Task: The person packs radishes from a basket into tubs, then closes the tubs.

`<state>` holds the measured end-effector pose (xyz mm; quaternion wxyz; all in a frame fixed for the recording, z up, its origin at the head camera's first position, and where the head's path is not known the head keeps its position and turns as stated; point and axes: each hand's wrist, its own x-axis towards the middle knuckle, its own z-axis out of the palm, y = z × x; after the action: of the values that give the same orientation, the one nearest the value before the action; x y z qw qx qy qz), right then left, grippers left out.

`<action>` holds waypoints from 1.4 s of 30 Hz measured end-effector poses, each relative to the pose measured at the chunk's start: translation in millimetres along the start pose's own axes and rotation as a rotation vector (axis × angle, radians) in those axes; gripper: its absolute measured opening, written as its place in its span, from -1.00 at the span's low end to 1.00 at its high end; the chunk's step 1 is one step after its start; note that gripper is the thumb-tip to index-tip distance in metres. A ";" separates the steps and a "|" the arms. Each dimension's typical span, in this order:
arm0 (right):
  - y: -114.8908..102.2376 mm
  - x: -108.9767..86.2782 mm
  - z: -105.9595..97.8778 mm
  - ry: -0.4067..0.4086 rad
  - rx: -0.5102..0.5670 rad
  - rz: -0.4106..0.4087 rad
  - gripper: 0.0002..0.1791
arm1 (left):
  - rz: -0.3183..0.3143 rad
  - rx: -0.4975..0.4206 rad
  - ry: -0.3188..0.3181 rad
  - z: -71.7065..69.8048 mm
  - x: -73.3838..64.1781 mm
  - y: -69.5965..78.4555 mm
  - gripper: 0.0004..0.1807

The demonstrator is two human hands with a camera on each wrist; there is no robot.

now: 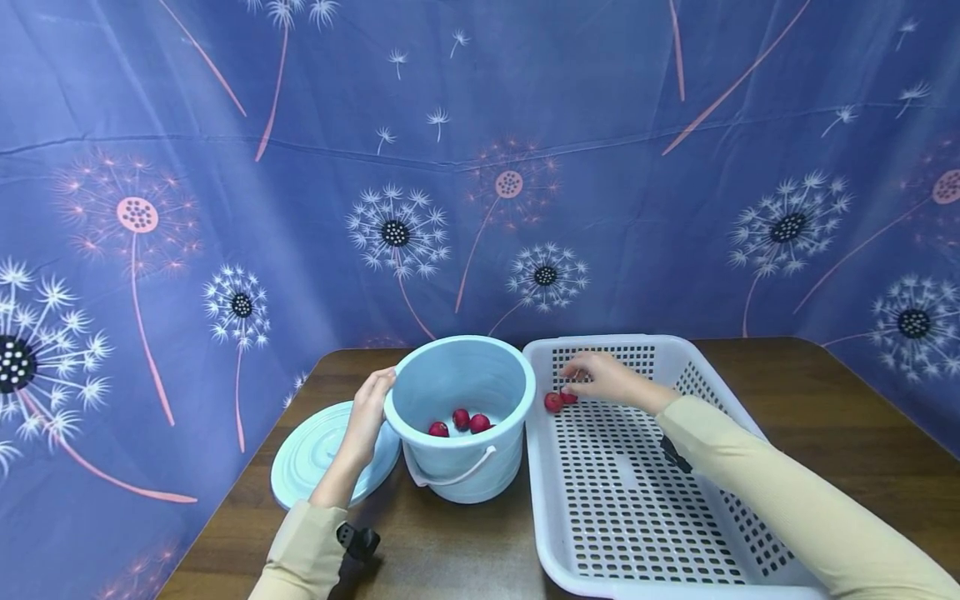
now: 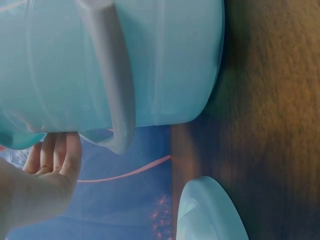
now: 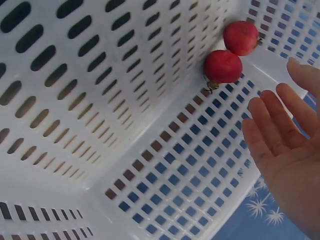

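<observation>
My left hand (image 1: 369,406) grips the rim of a light blue bucket (image 1: 467,471) on its left side. In the left wrist view its fingers (image 2: 60,152) lie against the outer wall, just under the rim. Several red radishes (image 1: 480,423) lie at the bottom of the bucket. Over the far left corner of a white perforated basket (image 1: 542,508) is my right hand (image 1: 603,379), its fingers spread and holding nothing. Two radishes (image 3: 223,66) sit side by side there against the basket wall, a short gap from the fingertips in the right wrist view.
The bucket's round blue lid (image 1: 303,458) lies on the wooden table (image 1: 450,550) to the left, partly behind my left forearm. A white handle (image 1: 457,475) hangs down the bucket's front. Behind the table hangs a blue cloth (image 1: 465,167) with dandelion prints.
</observation>
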<state>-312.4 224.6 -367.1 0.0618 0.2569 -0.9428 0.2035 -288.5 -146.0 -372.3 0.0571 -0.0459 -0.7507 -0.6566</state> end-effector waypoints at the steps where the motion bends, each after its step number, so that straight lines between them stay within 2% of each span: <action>1: -0.2 -0.7 0.3 -0.010 -0.006 0.008 -0.69 | 0.002 0.005 -0.001 0.0 -0.5 0.0 -0.57; 7: -0.3 -3.7 1.9 -0.052 -0.039 0.031 -0.67 | 0.006 0.000 -0.003 0.7 -1.1 0.5 -0.57; 19: 2.4 -6.5 13.3 -0.105 -0.049 0.018 -0.57 | 0.000 -0.018 -0.002 1.3 -2.1 0.2 -0.56; 24: 2.8 -7.1 14.7 -0.093 -0.070 0.078 -0.56 | -0.001 -0.017 0.000 1.0 -2.0 0.4 -0.56; 29: 5.6 -8.2 17.0 -0.119 -0.085 0.167 -0.64 | -0.004 -0.022 -0.003 1.0 -2.3 0.3 -0.56; 38: 6.5 -9.3 17.5 -0.144 -0.038 0.192 -0.70 | -0.006 -0.019 0.004 1.1 -2.8 0.6 -0.57; 42: 6.8 -7.9 18.3 -0.152 -0.032 0.211 -0.64 | -0.006 -0.010 0.007 1.7 -2.4 0.4 -0.57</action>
<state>-309.2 226.0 -387.9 -0.0276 0.1699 -0.9697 0.1736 -286.1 -144.2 -372.6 0.0577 -0.0417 -0.7473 -0.6606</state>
